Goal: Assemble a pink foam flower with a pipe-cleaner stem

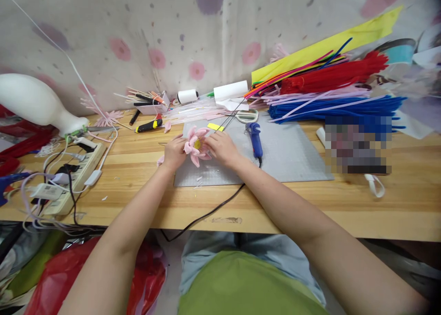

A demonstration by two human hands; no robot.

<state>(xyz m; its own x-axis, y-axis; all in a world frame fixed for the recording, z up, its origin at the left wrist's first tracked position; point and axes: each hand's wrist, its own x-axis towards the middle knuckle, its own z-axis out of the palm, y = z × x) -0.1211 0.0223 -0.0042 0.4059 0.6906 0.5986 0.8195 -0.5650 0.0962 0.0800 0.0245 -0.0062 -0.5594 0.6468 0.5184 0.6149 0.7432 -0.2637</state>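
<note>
Between my two hands is a pink pipe-cleaner flower with a yellow centre, held over the left part of a grey cutting mat. My left hand has its fingers closed on the flower's left side. On the other side, the fingers of my right hand pinch at the petals. Thin dark wires reach up past my right hand. A blue glue gun lies on the mat to the right, its black cord running to the table's front edge.
Scissors and a yellow-black utility knife lie behind. Blue and red pipe-cleaner bundles are piled back right. At left stand a power strip with tangled cables and a white lamp-like object.
</note>
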